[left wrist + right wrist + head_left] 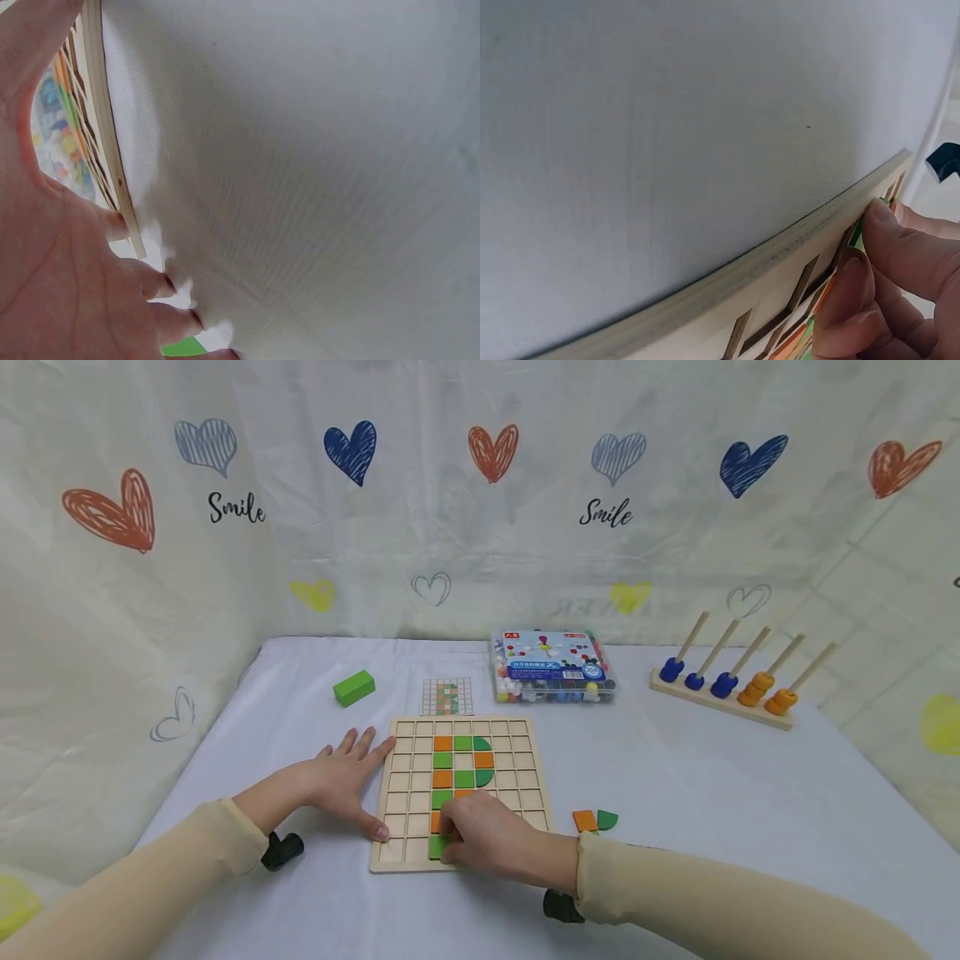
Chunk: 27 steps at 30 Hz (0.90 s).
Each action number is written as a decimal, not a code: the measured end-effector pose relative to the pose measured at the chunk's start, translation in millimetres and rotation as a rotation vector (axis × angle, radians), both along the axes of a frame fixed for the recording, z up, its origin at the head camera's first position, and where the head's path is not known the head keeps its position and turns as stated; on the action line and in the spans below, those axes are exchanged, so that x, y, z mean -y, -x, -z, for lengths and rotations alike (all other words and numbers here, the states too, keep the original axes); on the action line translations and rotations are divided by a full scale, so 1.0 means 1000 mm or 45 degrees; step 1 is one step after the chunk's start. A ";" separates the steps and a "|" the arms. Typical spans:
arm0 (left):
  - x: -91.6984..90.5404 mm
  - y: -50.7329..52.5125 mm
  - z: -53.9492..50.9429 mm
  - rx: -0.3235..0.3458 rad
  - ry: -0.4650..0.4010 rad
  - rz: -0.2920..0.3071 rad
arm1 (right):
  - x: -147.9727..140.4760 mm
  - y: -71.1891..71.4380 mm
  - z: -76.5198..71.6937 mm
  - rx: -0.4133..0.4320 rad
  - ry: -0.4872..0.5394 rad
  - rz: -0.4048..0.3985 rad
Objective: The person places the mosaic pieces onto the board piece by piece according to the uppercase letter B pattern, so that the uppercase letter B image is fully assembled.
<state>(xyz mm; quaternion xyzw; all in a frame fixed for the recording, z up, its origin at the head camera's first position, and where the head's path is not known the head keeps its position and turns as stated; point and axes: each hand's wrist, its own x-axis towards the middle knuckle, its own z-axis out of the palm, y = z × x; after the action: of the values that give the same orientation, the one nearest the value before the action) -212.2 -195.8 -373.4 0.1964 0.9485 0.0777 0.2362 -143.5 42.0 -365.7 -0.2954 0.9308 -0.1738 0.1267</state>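
Observation:
A wooden grid board (pixel 378 867) lies on the table with orange and green square tiles and dark green quarter-circle tiles set in its cells. My right hand (pixel 491 835) is over the lower middle of the board. Its thumb and fingers pinch a green square tile (pixel 857 234) at the bottom cell of the tile column; the fingers partly hide it. Spread along the board's left edge, my left hand (pixel 337 785) touches the frame with its thumb and index fingertip. A small pattern card (pixel 447 697) lies just behind the board.
Right of the board lie a loose orange square tile (pixel 584 821) and a green quarter-circle tile (pixel 607 819), partly bordered by my sleeve. Farther back are a green block (pixel 354 688), a clear plastic box (pixel 555 667) of coloured parts and a peg stand (pixel 722 700) with beads.

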 end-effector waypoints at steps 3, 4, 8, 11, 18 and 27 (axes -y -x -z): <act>0.000 0.000 0.000 0.001 0.000 -0.002 | -0.001 0.000 0.001 -0.007 0.015 -0.017; 0.000 0.000 0.001 0.000 0.006 -0.004 | -0.001 0.000 0.000 -0.005 0.022 -0.023; 0.001 -0.001 0.001 -0.005 0.009 -0.003 | -0.004 -0.001 -0.002 0.035 0.056 -0.041; 0.001 -0.002 0.001 -0.004 0.009 -0.006 | -0.009 0.000 -0.006 0.091 0.091 -0.055; 0.001 -0.001 0.003 0.000 0.007 -0.001 | -0.040 0.007 -0.014 0.099 0.165 -0.084; 0.000 0.001 0.004 -0.007 0.025 0.000 | -0.115 0.029 -0.018 0.032 0.177 0.006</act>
<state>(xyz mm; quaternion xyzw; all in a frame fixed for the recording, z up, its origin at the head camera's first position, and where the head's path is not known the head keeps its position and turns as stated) -212.8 -195.8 -376.9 0.1945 0.9498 0.0677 0.2354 -172.8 156.7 -347.3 -0.2990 0.9156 -0.2419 0.1173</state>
